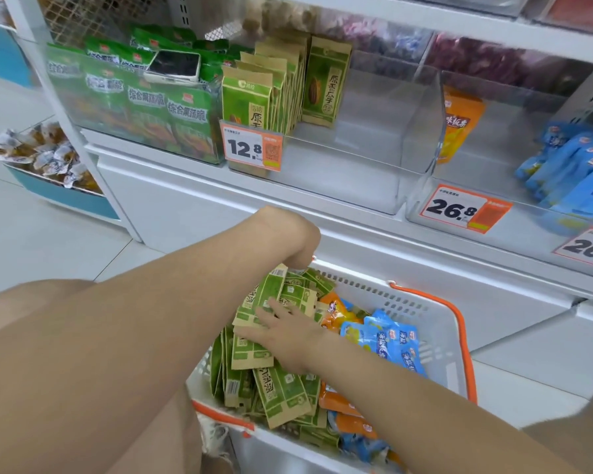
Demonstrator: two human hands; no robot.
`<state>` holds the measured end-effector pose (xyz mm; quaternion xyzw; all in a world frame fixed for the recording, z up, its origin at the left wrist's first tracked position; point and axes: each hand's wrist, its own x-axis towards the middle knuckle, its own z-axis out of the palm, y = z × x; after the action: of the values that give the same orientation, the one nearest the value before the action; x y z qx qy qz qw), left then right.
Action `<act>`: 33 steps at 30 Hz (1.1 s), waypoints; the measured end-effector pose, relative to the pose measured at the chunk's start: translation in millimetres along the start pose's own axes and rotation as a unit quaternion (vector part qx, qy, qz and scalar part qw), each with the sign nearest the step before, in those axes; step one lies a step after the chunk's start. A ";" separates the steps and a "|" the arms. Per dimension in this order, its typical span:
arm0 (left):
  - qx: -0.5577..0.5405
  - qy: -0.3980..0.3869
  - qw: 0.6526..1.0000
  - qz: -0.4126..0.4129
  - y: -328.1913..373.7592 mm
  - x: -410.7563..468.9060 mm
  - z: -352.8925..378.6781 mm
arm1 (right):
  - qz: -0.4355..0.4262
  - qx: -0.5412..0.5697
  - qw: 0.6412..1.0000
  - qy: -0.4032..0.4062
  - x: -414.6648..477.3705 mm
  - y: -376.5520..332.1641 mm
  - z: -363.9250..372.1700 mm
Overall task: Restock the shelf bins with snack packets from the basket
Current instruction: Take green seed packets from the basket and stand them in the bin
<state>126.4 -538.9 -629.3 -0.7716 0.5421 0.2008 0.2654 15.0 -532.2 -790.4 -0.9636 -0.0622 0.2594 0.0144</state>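
A white basket (435, 323) with orange handles sits on the floor below the shelf, filled with green-and-tan snack packets (281, 395), orange packets (339, 313) and blue packets (396, 340). My left hand (297, 241) reaches down at the basket's far edge, fingers curled on the top of a bunch of green packets (274, 295). My right hand (285, 333) lies with spread fingers flat on the same bunch. Above, a clear shelf bin (408, 138) holds a row of matching green-and-tan packets (271, 94) at its left, priced 12.8.
A bin of green bags (134, 100) with a phone (173, 66) on top stands at the left. Right bins hold an orange bag (459, 121) and blue packets (575, 169). A low blue tray of wrapped sweets (42, 152) sits on the floor at left.
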 end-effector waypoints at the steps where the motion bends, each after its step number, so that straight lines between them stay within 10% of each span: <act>1: -0.001 0.001 1.000 0.004 0.3 2.0 0.9 | 0.001 -0.012 1.000 0.005 0.3 -0.9 1.4; 33: -0.051 0.003 0.999 -0.018 -9.1 -6.6 5.5 | -0.025 -0.159 0.980 0.115 10.7 23.7 -6.3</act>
<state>132.6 -528.2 -627.9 -0.7943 0.5181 0.2209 0.2279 30.0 -554.4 -791.7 -0.9751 -0.1247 0.1333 -0.1258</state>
